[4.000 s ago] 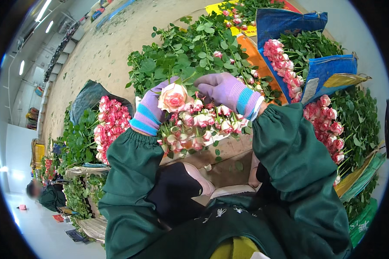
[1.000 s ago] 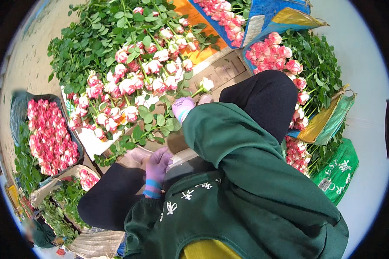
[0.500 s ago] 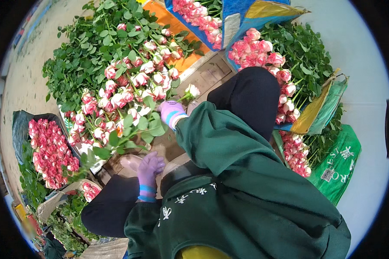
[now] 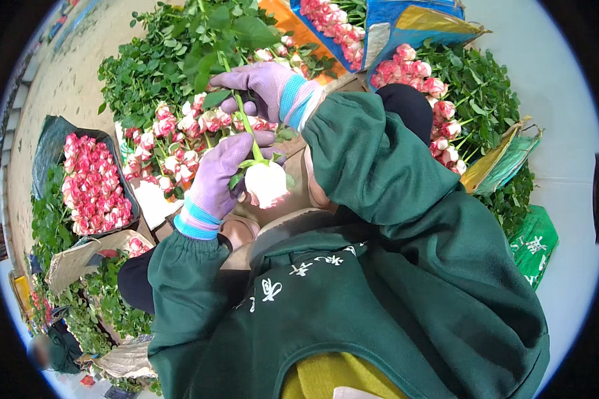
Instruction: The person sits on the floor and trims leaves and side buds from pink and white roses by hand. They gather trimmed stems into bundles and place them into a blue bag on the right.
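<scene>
one rose is now pinched by left hand and right hand, earlier right only.

Passage lies between the green-sleeved forearms, narrowed by one long-stemmed, pink-edged white rose; leafy, heaped pink-and-white roses obstruct ahead, a dark plastic-wrapped bundle of pink roses the left, a blue-and-yellow bag the right.

The stem of the held rose runs past the picture's top. The right hand hides part of the rose pile near the orange sheet's edge. A co-worker's head is blurred.
</scene>
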Motion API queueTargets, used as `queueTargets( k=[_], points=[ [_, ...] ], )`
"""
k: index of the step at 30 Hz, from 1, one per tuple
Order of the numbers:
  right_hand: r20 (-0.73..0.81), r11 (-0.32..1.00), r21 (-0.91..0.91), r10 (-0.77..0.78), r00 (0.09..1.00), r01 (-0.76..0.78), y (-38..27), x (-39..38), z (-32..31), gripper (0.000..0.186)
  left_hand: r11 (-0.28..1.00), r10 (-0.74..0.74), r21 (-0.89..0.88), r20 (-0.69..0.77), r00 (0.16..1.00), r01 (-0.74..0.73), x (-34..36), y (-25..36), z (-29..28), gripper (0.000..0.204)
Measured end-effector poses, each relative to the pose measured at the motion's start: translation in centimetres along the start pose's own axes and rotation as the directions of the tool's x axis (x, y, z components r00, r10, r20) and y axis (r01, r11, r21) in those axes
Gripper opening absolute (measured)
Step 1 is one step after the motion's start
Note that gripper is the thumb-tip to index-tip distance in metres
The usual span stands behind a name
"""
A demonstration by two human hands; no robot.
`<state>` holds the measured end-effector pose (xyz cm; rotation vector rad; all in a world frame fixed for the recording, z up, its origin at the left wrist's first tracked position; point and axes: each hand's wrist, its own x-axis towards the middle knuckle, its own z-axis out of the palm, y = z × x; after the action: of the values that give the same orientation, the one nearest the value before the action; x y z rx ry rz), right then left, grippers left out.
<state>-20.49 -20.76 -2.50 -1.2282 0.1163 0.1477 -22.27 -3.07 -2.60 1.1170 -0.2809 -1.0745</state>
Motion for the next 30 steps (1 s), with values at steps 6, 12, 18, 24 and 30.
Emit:
queueTargets(
  k=[6,12,18,24,30],
  points=[
    [-0.039,0.959,0.235,0.169,0.985,-0.155,-2.2,-0.6,-0.6,0.03,0.982,-0.12,-0.13,0.149,0.982,0.139,-0.4,2.1,2.6,0.05],
    [0.037,0.997,0.063,-0.035,0.999,0.033,-4.8,-3.7,-1.1,0.043,0.962,0.037,0.263,0.148,0.988,-0.076,-1.4,4.5,4.2,0.05],
    [-0.156,0.996,-0.05,-0.08,0.984,0.073,-3.9,-10.5,1.9,0.026,0.975,0.03,0.21,0.166,0.986,-0.065,-0.5,4.2,6.0,0.042],
    [-0.491,0.86,-0.188,-0.501,0.713,0.475,-4.9,-14.9,-1.0,0.021,0.985,-0.033,0.171,0.261,0.965,-0.013,2.1,1.6,8.5,0.051],
    [-0.632,0.601,-0.684,-0.771,0.075,0.413,-6.6,-32.5,-11.3,0.029,0.878,-0.023,0.465,0.273,0.962,-0.112,2.4,6.6,6.7,0.049]
  ],
)
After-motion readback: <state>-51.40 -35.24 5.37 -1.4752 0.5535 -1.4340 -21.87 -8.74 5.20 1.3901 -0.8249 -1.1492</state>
